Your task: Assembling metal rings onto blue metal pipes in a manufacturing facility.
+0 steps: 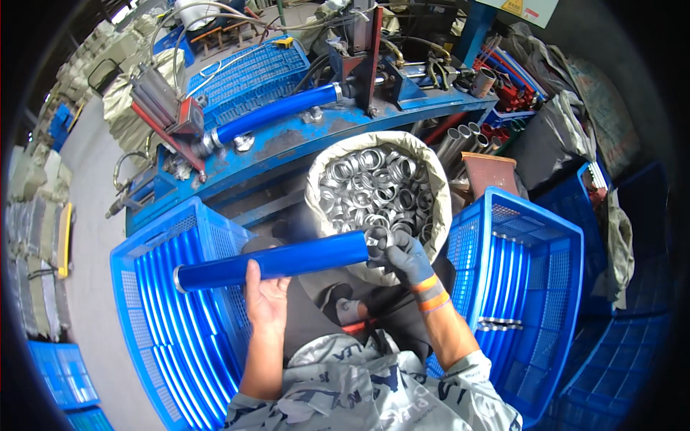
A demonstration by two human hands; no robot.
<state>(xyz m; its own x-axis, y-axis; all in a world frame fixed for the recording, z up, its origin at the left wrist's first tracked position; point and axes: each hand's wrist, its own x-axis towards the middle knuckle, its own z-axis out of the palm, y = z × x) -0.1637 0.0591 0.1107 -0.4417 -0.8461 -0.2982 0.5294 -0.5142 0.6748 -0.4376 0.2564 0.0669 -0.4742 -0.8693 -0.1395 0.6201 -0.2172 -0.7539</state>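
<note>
A shiny blue metal tube (302,257) lies almost level across my lap, its right end a little higher. My bare left hand (266,293) is closed round it from below, near the middle. At the left end of the tube sits a silver ring (178,279). My right hand (408,260), in a dark glove with an orange cuff, pinches a silver metal ring (376,241) against the tube's right end. Whether that ring is seated on the end, I cannot tell. Just beyond, a pale fabric sack (314,190) holds many loose metal rings (374,187).
A blue crate (129,287) of blue tubes stands on the left, another crate (571,287) of tubes on the right. Ahead, a blue bench machine (280,136) has a second blue tube (280,115) clamped between its two ends. Silver pipes (454,142) stand beyond the sack.
</note>
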